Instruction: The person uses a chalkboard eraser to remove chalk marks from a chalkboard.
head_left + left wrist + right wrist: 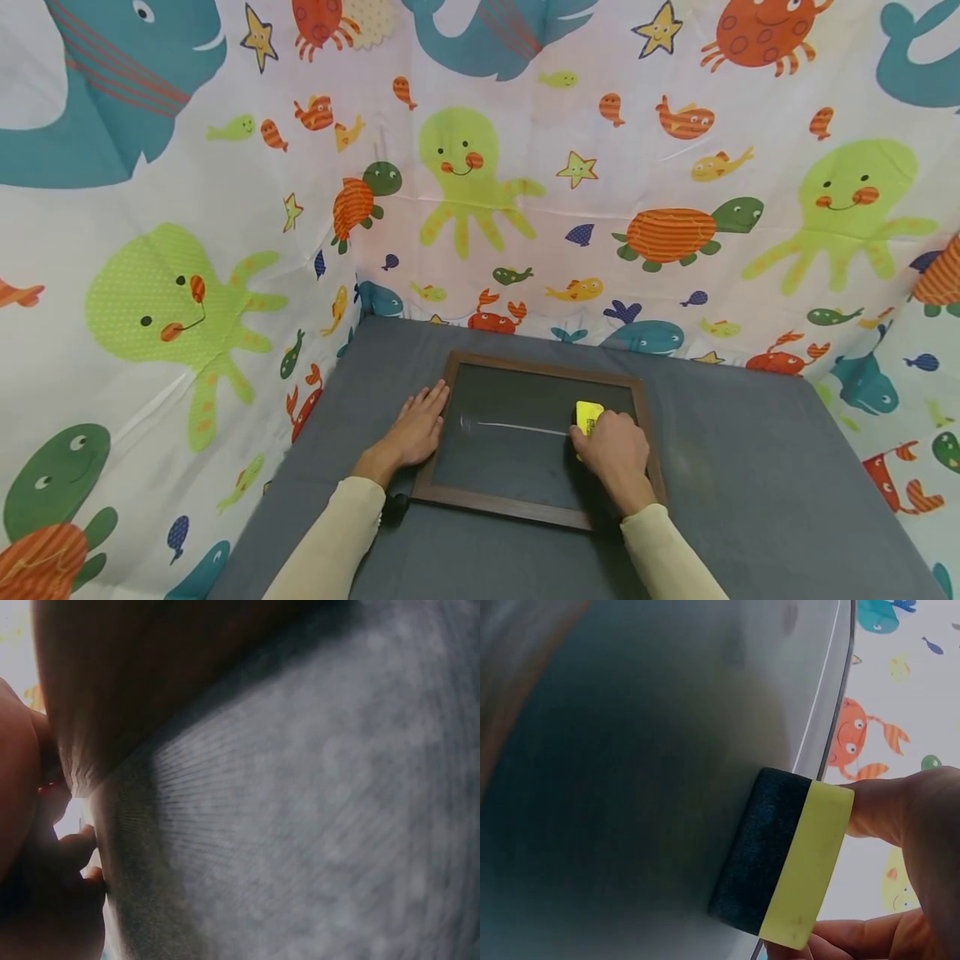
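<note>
A small blackboard (517,467) in a brown wooden frame (517,507) lies on the grey-covered table. A thin white line (521,428) crosses its middle, with a faint smudge at the line's left end. My right hand (618,454) grips a board eraser (588,414) with a yellow back at the line's right end. In the right wrist view, thumb and fingers pinch the eraser's yellow part (810,862), its dark pad (761,851) facing the board. With fingers extended, my left hand (416,429) rests at the frame's left side. Its fingers appear dark in the left wrist view.
Grey cloth (750,467) covers the table around the board. White curtains (495,275) printed with sea animals rise behind it and at both sides. A small dark object (396,507) sits beside the left sleeve, near the frame's lower left corner.
</note>
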The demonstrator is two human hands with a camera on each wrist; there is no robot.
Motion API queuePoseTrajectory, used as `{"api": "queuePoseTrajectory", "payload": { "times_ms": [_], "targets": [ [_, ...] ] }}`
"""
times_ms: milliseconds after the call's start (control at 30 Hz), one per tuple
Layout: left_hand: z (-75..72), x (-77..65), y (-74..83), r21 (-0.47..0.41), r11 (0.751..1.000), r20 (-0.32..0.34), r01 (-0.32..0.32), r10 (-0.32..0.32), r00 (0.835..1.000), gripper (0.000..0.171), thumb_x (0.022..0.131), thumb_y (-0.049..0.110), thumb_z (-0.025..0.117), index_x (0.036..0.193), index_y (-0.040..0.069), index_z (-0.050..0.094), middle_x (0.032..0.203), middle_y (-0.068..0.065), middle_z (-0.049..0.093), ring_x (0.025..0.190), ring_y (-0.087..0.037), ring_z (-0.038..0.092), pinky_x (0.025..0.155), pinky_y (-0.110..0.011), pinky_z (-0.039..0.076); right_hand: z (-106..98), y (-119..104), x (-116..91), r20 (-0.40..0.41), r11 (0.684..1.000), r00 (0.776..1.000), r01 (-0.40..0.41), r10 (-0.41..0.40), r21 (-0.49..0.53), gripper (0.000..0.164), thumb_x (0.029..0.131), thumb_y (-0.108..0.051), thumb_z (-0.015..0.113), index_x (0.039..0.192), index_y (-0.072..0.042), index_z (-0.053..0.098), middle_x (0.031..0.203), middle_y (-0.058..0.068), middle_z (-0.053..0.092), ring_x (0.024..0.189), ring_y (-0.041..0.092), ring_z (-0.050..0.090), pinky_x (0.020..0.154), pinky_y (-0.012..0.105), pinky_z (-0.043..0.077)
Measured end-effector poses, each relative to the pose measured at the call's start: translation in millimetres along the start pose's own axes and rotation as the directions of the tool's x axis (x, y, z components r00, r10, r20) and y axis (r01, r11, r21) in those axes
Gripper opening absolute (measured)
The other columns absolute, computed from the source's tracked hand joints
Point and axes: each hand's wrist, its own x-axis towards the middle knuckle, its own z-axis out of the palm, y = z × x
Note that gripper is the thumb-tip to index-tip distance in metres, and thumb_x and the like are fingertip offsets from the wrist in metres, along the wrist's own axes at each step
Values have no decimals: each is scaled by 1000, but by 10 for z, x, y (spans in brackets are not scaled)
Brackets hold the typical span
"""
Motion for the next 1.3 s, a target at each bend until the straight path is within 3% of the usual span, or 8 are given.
{"api": "queuePoseTrajectory", "payload": {
  "times_ms": [400, 633, 1300],
  "targets": [
    [10, 32, 41, 20, 1000, 12, 6, -6, 1000, 57, 106, 15, 43, 159, 3, 25, 168, -12, 18, 152, -42, 20, 119, -61, 17, 76, -309, -3, -23, 999, 999, 41, -40, 33, 59, 82, -55, 69, 92, 3, 65, 78, 14, 57, 61, 28, 54, 51, 41, 48],
    [25, 53, 41, 52, 999, 23, 15, -16, 1000, 57, 107, 17, 42, 160, 5, 24, 168, -10, 17, 152, -40, 21, 120, -61, 18, 126, -525, -6, 7, 998, 999, 51, -51, 46, 59, 81, -56, 69, 92, 2, 65, 79, 13, 58, 63, 28, 54, 54, 42, 50],
    [12, 4, 6, 31, 999, 13, 31, -32, 999, 57, 106, 16, 43, 159, 5, 25, 168, -10, 17, 152, -40, 21, 120, -61, 17, 295, -1365, -32, 27, 984, 985, 167, -169, 61, 55, 81, -56, 74, 92, -2, 69, 74, 8, 62, 59, 24, 56, 58, 41, 56]
  ]
}}
